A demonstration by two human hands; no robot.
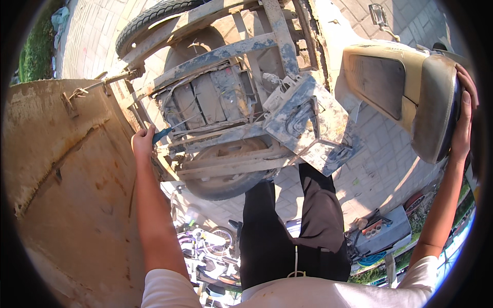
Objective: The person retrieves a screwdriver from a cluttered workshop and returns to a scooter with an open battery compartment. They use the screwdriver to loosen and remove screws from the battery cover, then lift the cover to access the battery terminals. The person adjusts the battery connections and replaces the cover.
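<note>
My left hand (144, 143) is closed around the teal handle of a screwdriver (161, 135). Its thin shaft points right, over a row of dusty batteries (197, 100) set in a muddy vehicle frame (226, 54). At the far right, my right hand (463, 120) lies along the edge of a padded seat (435, 105), fingers stretched out against it. The seat tops a beige body section with a dark panel. Between the hands, a mud-caked metal plate (313, 123) with a bracket on it sits tilted on the frame.
A large rusty cargo bed panel (77, 164) stands along the left. One wheel (226, 172) is just ahead of my legs, and another tyre (149, 25) is at the far side. A pedal (379, 16) shows at the far right. Behind me are parked bicycles (205, 241) and a grey box (380, 233).
</note>
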